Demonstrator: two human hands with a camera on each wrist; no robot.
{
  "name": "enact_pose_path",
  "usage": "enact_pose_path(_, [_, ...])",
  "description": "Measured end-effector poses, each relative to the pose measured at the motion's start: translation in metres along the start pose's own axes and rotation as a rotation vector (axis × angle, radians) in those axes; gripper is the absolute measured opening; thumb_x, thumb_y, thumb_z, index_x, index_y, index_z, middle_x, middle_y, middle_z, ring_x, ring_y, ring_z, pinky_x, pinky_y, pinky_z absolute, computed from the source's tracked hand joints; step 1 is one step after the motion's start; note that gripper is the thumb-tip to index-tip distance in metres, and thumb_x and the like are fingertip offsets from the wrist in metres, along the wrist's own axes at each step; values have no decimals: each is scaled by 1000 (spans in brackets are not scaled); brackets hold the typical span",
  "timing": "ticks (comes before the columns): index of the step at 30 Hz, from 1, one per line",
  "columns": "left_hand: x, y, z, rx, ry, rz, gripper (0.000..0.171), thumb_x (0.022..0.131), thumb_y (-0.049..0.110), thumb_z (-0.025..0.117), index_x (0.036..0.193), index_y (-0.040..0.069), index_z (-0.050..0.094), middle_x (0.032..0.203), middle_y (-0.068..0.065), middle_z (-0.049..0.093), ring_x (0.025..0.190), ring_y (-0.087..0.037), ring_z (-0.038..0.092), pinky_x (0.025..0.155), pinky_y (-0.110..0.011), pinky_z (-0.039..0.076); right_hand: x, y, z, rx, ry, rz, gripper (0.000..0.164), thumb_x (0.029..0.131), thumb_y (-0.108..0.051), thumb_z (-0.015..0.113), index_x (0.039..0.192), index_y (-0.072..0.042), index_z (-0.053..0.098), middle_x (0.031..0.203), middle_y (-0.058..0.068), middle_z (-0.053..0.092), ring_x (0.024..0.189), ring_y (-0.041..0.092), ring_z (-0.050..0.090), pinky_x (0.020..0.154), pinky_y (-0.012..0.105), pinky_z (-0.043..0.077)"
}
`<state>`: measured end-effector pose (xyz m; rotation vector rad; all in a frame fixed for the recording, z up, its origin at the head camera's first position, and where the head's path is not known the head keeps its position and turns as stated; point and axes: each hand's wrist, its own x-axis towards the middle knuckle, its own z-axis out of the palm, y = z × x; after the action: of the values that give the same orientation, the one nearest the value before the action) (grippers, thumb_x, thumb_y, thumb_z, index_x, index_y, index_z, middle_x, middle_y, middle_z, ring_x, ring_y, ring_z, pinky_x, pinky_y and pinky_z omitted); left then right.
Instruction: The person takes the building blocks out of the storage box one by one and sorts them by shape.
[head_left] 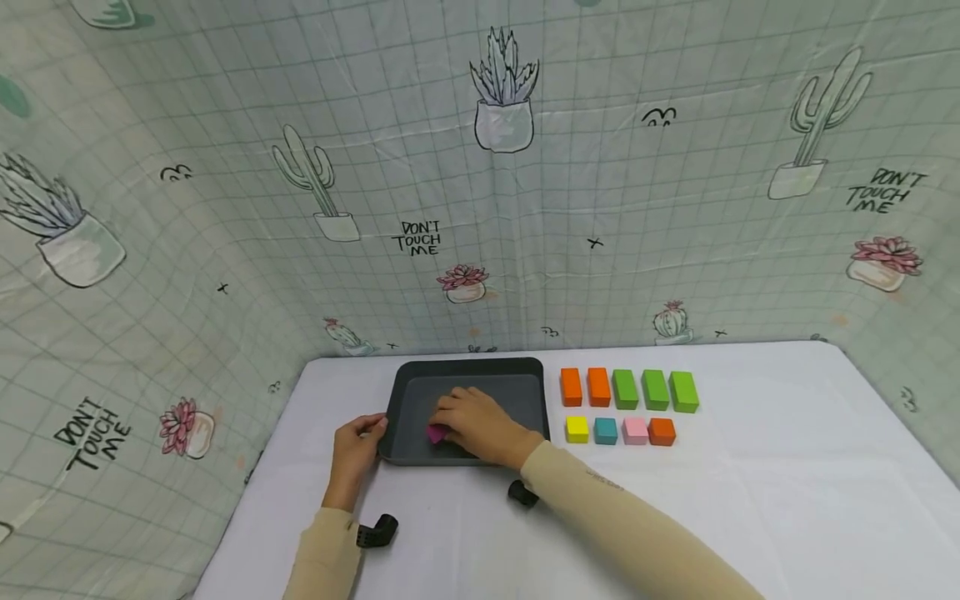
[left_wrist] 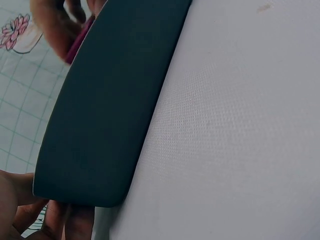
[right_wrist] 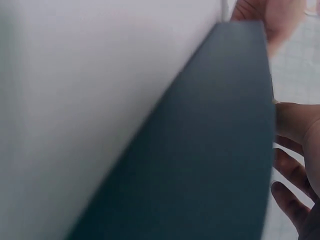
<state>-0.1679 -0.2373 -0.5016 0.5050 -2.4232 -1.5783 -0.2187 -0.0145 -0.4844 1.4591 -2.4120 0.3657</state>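
Note:
A dark grey tray [head_left: 468,364] lies on the white table. Its left side, near the front corner, is held by my left hand [head_left: 355,448]. In the left wrist view, the thumb and fingers sit around the end of the tray wall [left_wrist: 100,115]. Over the tray floor, my right hand [head_left: 480,425] pinches a magenta block [head_left: 437,433] with its fingertips. Most of the block is hidden by the fingers. From the right wrist, the tray's front wall [right_wrist: 215,125] covers much of what this hand holds.
Right of the tray stand two rows of blocks. Behind are orange blocks [head_left: 572,387] and green blocks [head_left: 655,390]; in front are a yellow [head_left: 577,430], teal [head_left: 606,431], pink [head_left: 635,431] and red-orange cube [head_left: 662,432]. A patterned cloth [head_left: 562,192] hangs behind the table.

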Motion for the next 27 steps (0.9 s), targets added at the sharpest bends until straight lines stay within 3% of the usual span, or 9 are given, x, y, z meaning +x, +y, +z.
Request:
enact_pose_path(15, [5,7,-5,-12,-45,0,25,87,4,61,111,-3,65,90,-13,59,66,-15,50,52,-24,41,-57,31,-45,50,139,105,34,76,-17,77,109,-17,68,107,-7,59,99,13,48,86,31,39])
enact_pose_path(27, [8,9,-5,9,-73,-25,26,88,5,61,113,-2,64,99,-14,60,71,-14,52,56,-27,43,-99,46,-72,45,199,184,37,74,-14,79,110,-15,68,107,-5,59,100,16,49,86,34,42])
